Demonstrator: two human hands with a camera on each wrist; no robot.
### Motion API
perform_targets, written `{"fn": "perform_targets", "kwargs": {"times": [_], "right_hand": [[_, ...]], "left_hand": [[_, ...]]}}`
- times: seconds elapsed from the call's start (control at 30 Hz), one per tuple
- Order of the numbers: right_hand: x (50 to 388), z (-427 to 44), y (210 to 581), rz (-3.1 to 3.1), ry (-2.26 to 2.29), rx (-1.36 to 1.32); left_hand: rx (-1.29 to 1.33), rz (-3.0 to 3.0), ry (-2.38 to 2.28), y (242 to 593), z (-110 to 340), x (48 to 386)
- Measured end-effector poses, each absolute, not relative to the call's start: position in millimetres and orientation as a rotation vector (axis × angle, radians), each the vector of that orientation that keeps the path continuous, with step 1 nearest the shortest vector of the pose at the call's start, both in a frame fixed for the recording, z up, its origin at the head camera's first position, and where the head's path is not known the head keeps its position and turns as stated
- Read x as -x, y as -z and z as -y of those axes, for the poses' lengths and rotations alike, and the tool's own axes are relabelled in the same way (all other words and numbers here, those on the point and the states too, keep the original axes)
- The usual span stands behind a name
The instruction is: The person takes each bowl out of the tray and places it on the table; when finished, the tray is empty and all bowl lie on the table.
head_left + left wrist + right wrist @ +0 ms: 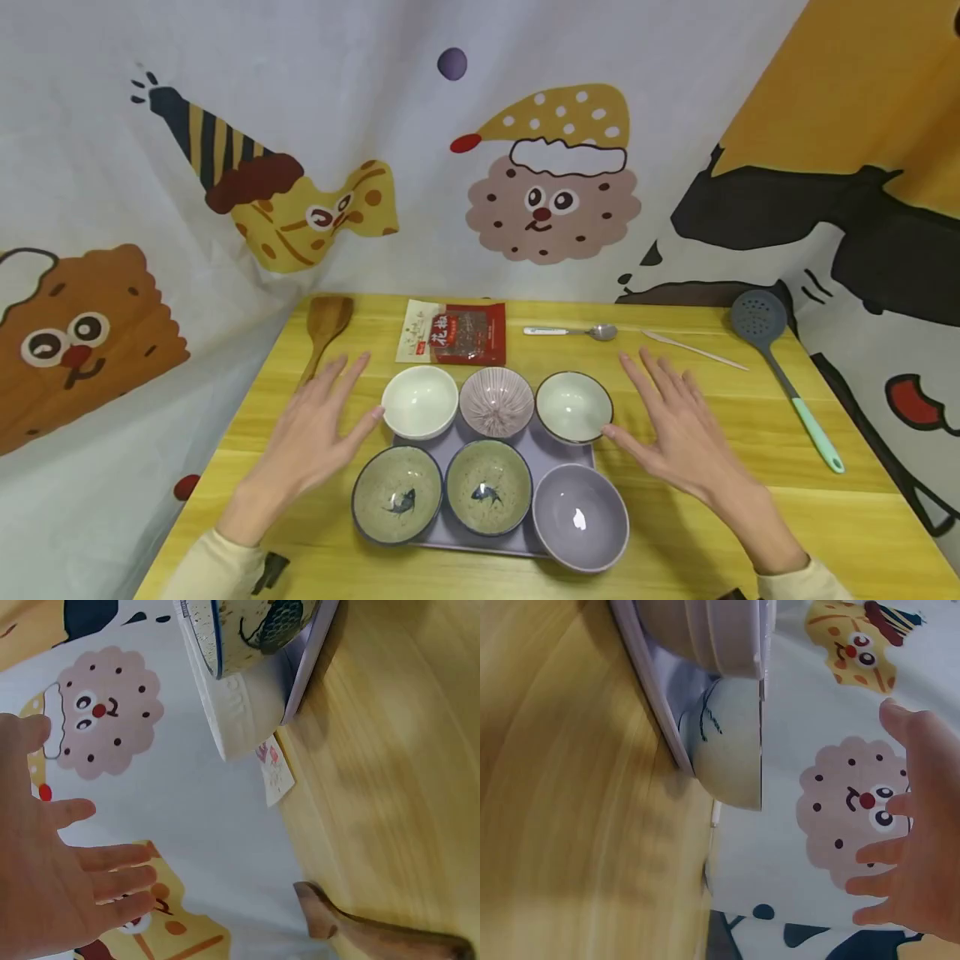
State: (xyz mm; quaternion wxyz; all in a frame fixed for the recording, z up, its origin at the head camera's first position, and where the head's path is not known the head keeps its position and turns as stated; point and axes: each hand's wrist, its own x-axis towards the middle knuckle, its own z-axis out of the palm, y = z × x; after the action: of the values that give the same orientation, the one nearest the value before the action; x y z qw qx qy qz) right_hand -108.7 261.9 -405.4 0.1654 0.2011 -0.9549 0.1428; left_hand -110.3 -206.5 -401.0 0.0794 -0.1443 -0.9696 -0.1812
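Six bowls stand in two rows on a lilac tray (480,542). The back row has a white bowl (420,402), a striped bowl (497,402) and a dark-rimmed bowl (573,407); in front are two fish-patterned bowls (397,494) (489,487) and a plain purple bowl (581,517). My left hand (311,433) hovers left of the white bowl, fingers spread, holding nothing. On the other side my right hand (678,433), likewise spread and empty, is beside the dark-rimmed bowl. Both wrist views show the left hand (67,877) and right hand (922,825) apart from the bowls.
Behind the bowls lie a spice packet (468,333), a spoon (573,332) and a thin pale stick (693,348). A wooden spatula (327,321) is at the back left, a slotted skimmer (783,375) at the right. A printed cloth (420,125) hangs behind the table.
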Motion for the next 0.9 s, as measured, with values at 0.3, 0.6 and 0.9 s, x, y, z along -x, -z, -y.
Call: {"fn": "perform_targets", "kwargs": {"times": [0.3,0.6,0.9], "right_hand": [[105.1,-264.3,424.3,2.692,-0.860,-0.470],[113.1,-263.1,456.7,2.557,-1.075,-0.489],[120.5,-257.7,480.7,2.543,-1.348,-0.487]], "left_hand": [[0.287,2.935,0.762,414.9,209.9,110.7],[0.280,2.897,1.138,436.2,212.6,122.4],[0.307,2.898,1.377,455.8,211.4,125.5]]}}
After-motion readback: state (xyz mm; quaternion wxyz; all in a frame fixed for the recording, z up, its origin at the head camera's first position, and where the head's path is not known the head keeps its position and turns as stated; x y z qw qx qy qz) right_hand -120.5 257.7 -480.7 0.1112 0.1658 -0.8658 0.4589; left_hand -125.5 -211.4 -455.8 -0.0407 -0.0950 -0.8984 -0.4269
